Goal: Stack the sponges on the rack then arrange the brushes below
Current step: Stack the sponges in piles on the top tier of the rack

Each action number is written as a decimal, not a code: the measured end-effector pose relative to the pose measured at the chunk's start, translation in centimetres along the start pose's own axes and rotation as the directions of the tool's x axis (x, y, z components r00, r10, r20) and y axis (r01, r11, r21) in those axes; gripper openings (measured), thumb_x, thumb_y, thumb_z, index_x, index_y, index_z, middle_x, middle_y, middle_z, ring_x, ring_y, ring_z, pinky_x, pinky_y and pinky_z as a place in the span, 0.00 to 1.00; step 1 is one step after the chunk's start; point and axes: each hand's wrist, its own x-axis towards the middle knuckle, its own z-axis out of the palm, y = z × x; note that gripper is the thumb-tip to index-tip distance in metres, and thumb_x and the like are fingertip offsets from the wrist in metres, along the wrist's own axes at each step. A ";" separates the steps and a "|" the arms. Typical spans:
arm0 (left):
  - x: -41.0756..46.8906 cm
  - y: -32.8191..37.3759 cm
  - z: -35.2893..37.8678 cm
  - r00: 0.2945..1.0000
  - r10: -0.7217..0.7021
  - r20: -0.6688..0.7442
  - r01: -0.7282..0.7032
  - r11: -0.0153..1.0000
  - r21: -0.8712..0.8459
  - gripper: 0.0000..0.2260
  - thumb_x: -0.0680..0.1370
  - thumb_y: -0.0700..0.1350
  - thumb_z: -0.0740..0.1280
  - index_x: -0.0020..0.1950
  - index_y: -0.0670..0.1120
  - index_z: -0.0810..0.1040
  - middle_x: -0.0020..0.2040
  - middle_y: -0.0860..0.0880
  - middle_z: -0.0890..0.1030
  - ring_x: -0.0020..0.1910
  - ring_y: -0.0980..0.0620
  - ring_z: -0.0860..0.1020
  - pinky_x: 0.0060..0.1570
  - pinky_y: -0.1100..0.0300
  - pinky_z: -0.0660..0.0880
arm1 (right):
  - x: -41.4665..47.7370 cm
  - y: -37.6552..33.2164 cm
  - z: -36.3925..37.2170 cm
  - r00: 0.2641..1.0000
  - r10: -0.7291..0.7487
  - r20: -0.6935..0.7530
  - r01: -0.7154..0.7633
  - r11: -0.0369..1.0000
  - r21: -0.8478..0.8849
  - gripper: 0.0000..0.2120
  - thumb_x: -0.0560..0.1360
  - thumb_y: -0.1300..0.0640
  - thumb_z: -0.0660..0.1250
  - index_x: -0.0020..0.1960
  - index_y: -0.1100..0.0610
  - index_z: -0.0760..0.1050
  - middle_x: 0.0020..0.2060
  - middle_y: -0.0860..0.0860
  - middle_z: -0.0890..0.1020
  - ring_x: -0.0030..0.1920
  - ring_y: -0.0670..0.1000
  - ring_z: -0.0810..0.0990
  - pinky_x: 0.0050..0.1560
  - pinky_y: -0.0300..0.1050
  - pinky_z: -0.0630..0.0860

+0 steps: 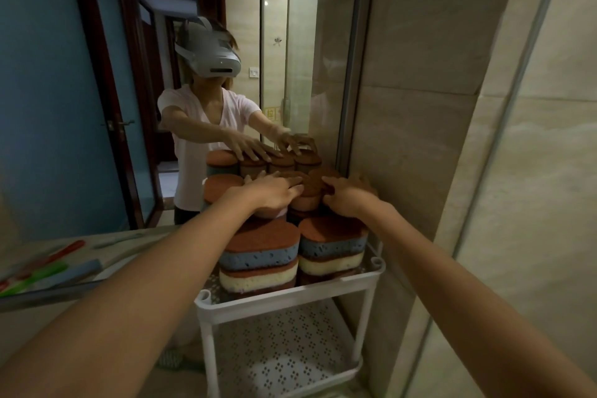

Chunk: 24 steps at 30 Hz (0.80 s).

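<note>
Several sponges with brown scouring tops and blue or cream bodies stand in stacks (260, 252) on the top shelf of a white rack (290, 296). My left hand (274, 192) lies flat with straight fingers on the rear stack. My right hand (347, 197) has its fingers curled against a brown-topped sponge (311, 186) at the back right; I cannot tell whether it grips it. Brushes with red, green and blue handles (48, 268) lie on the counter at the left. The rack's lower shelf (284, 342) is perforated and holds nothing visible.
A mirror (193, 42) behind the rack reflects the person, the hands and the sponges. A tiled wall (420, 107) stands close on the right. The counter edge (48, 297) runs along the left, beside the rack.
</note>
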 end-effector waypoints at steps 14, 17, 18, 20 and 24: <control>-10.8 -7.4 0.1 0.773 -0.289 -0.565 -0.101 0.822 -0.560 0.12 0.80 0.42 0.55 0.52 0.46 0.79 0.49 0.45 0.81 0.50 0.45 0.78 0.53 0.52 0.75 | -10.9 -11.0 3.4 0.690 -0.475 -0.546 0.659 0.725 0.202 0.13 0.74 0.64 0.61 0.58 0.60 0.76 0.54 0.57 0.77 0.51 0.59 0.78 0.48 0.53 0.77; -15.1 -12.6 4.7 0.700 -0.494 -0.516 -0.081 0.663 -0.744 0.11 0.79 0.36 0.55 0.48 0.43 0.78 0.44 0.42 0.80 0.49 0.40 0.80 0.56 0.44 0.76 | -13.8 -15.0 7.6 0.692 -0.516 -0.505 0.700 0.651 0.294 0.15 0.72 0.66 0.61 0.58 0.63 0.76 0.52 0.59 0.78 0.49 0.59 0.79 0.46 0.42 0.73; -16.6 -14.4 6.7 0.685 -0.565 -0.459 -0.041 0.600 -0.799 0.11 0.79 0.35 0.55 0.46 0.43 0.76 0.44 0.38 0.80 0.47 0.40 0.79 0.57 0.44 0.76 | -14.8 -16.3 9.2 0.698 -0.522 -0.490 0.706 0.619 0.345 0.16 0.71 0.66 0.60 0.57 0.63 0.77 0.52 0.60 0.79 0.48 0.59 0.80 0.45 0.40 0.71; -19.7 -17.3 11.0 0.653 -0.680 -0.333 0.068 0.491 -0.868 0.12 0.78 0.35 0.56 0.39 0.45 0.75 0.46 0.35 0.80 0.46 0.41 0.79 0.57 0.44 0.75 | -16.5 -18.5 12.8 0.724 -0.531 -0.440 0.690 0.562 0.457 0.18 0.69 0.66 0.60 0.57 0.64 0.77 0.51 0.62 0.80 0.48 0.61 0.81 0.47 0.45 0.76; -24.3 -20.8 19.8 0.671 -0.736 -0.089 0.287 0.369 -0.884 0.08 0.74 0.42 0.60 0.38 0.47 0.76 0.47 0.35 0.81 0.50 0.41 0.80 0.57 0.44 0.76 | -19.0 -21.4 20.9 0.815 -0.569 -0.112 0.514 0.621 0.591 0.18 0.73 0.66 0.61 0.63 0.62 0.74 0.57 0.61 0.79 0.55 0.62 0.78 0.56 0.54 0.75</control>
